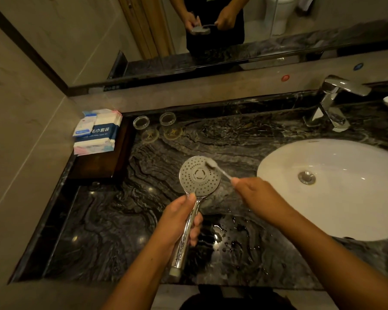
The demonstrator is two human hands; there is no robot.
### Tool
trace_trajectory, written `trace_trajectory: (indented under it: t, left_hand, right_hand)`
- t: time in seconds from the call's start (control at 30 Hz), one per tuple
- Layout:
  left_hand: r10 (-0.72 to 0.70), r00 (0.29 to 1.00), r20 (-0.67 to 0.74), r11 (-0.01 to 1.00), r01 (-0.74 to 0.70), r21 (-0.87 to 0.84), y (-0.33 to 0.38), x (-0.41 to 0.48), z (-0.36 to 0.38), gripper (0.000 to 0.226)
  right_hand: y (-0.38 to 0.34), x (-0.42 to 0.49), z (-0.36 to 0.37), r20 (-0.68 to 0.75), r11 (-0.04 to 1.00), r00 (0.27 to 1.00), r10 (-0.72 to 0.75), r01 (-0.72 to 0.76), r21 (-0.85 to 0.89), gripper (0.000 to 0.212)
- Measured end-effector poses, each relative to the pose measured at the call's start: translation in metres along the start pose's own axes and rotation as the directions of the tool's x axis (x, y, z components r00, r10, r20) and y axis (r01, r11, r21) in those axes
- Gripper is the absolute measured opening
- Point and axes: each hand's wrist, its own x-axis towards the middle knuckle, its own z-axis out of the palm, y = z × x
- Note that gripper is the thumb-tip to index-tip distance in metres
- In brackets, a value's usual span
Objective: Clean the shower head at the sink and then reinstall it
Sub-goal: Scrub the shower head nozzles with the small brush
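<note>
The shower head is held face up over the dark marble desk, just left of the sink and clear of its bowl. The left grip is closed around the chrome handle, thumb lying along the top near the neck. The right grip, nearer the sink, pinches the thin handle of a small brush – its bristles sit on the upper edge of the spray face, on the side toward the sink. Water drops lie on the desk just left of the sink's front rim.

The sink is a white oval with a metal drain; a chrome faucet stands behind it. On the wall strip behind the sink are a red round sticker and a blue one – their marks are too small to read.

Well left of the sink, two glasses stand at the back of the desk, with two round coasters in front of them bearing a faint gold logo. Farther left still, a wrapped towel pack printed "毛巾套装" rests on a dark wooden tray.
</note>
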Motion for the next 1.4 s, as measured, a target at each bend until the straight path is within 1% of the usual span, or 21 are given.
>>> trace_trajectory:
  t: [0.03, 0.07, 0.17, 0.2, 0.23, 0.33, 0.37, 0.4, 0.5, 0.57, 0.73, 0.77, 0.9, 0.93, 1.0, 1.07, 1.1, 1.23, 1.27, 1.33, 1.4]
  left_hand:
    - [-0.004, 1.000, -0.001, 1.000, 0.004, 0.000, 0.001, 0.000, 0.001, 0.027]
    - [-0.006, 1.000, 0.002, 1.000, 0.006, -0.001, 0.002, 0.001, 0.001, 0.028]
    - [-0.003, 1.000, 0.004, 1.000, 0.003, -0.005, 0.003, 0.002, 0.001, 0.028]
    - [-0.003, 1.000, 0.005, 1.000, 0.003, -0.006, 0.003, 0.002, 0.000, 0.028]
    - [-0.006, 1.000, 0.007, 1.000, 0.006, -0.009, 0.003, 0.002, 0.001, 0.029]
    - [-0.011, 1.000, 0.010, 1.000, 0.012, -0.025, 0.003, 0.002, 0.003, 0.029]
    - [-0.010, 1.000, 0.007, 1.000, 0.010, -0.026, 0.004, 0.002, 0.004, 0.028]
    - [-0.007, 1.000, 0.004, 1.000, 0.007, -0.024, 0.005, 0.002, 0.004, 0.027]
    - [-0.011, 1.000, -0.005, 1.000, 0.011, -0.026, 0.005, 0.003, 0.001, 0.028]
    - [-0.017, 1.000, -0.010, 0.999, 0.017, -0.027, 0.003, 0.003, -0.001, 0.029]
    - [-0.025, 1.000, -0.010, 0.999, 0.024, -0.046, 0.005, 0.003, 0.001, 0.026]
    - [-0.021, 1.000, -0.006, 0.999, 0.021, -0.046, 0.005, 0.003, 0.001, 0.026]
    - [-0.028, 1.000, -0.003, 0.998, 0.027, -0.056, 0.006, 0.003, -0.002, 0.027]
    - [-0.028, 1.000, 0.002, 0.998, 0.028, -0.060, 0.007, 0.003, -0.002, 0.027]
    - [-0.032, 0.999, 0.015, 0.997, 0.033, -0.065, 0.010, 0.003, 0.000, 0.026]
    - [-0.027, 0.999, 0.026, 0.997, 0.029, -0.073, 0.014, 0.004, 0.002, 0.025]
    - [-0.023, 0.999, 0.028, 0.997, 0.025, -0.074, 0.016, 0.006, 0.002, 0.025]
    - [-0.028, 0.999, 0.020, 0.996, 0.029, -0.083, 0.017, 0.008, 0.000, 0.027]
    - [-0.025, 0.999, 0.021, 0.997, 0.026, -0.078, 0.016, 0.008, 0.000, 0.027]
    - [-0.025, 0.999, 0.021, 0.998, 0.026, -0.062, 0.016, 0.008, 0.001, 0.027]
    - [-0.025, 0.999, 0.029, 0.998, 0.027, -0.059, 0.017, 0.008, 0.003, 0.026]
  right_hand:
    - [0.001, 0.002, -0.001, -0.041, 1.000, 0.999, 0.004, -0.002, 0.026, 0.048]
    - [-0.001, 0.000, 0.000, -0.020, 1.000, 1.000, -0.001, 0.001, 0.031, 0.048]
    - [0.001, -0.015, 0.017, 0.197, 0.998, 0.980, -0.029, 0.038, -0.043, 0.048]
    - [0.002, -0.016, 0.019, 0.224, 0.997, 0.974, -0.028, 0.044, -0.068, 0.048]
    - [0.002, -0.014, 0.016, 0.199, 0.996, 0.980, -0.022, 0.038, -0.077, 0.049]
    - [0.000, 0.002, -0.001, -0.046, 0.999, 0.999, 0.008, -0.009, -0.037, 0.049]
    - [0.001, 0.004, -0.003, -0.088, 1.000, 0.996, 0.005, -0.006, -0.014, 0.049]
    - [0.000, 0.003, -0.002, -0.068, 1.000, 0.998, -0.001, 0.000, -0.012, 0.049]
    - [0.001, -0.013, 0.012, 0.178, 0.992, 0.984, -0.027, 0.048, -0.117, 0.049]
    - [0.003, -0.015, 0.012, 0.229, 0.985, 0.973, -0.017, 0.056, -0.163, 0.048]
    - [0.006, 0.007, -0.002, -0.086, 1.000, 0.996, 0.025, -0.026, -0.006, 0.053]
    - [0.006, 0.003, 0.001, -0.073, 0.999, 0.997, 0.032, -0.031, 0.009, 0.052]
    - [0.000, -0.019, 0.016, 0.232, 0.996, 0.973, 0.005, 0.017, -0.089, 0.049]
    - [-0.001, -0.018, 0.013, 0.237, 0.993, 0.972, -0.008, 0.036, -0.111, 0.048]
    - [-0.003, -0.007, 0.000, 0.138, 0.993, 0.990, -0.026, 0.042, -0.113, 0.047]
    - [-0.002, 0.004, -0.010, -0.018, 1.000, 1.000, -0.001, 0.001, -0.001, 0.047]
    - [-0.004, 0.004, -0.010, -0.040, 0.999, 0.999, 0.009, -0.008, 0.036, 0.048]
    - [-0.008, -0.020, 0.013, 0.178, 0.996, 0.984, -0.030, 0.044, -0.076, 0.049]
    - [-0.008, -0.021, 0.011, 0.191, 0.991, 0.981, -0.040, 0.063, -0.118, 0.048]
    - [-0.008, -0.010, -0.003, 0.104, 0.986, 0.994, -0.025, 0.042, -0.163, 0.047]
    - [-0.007, 0.001, -0.017, -0.049, 0.999, 0.999, 0.015, -0.017, -0.040, 0.049]
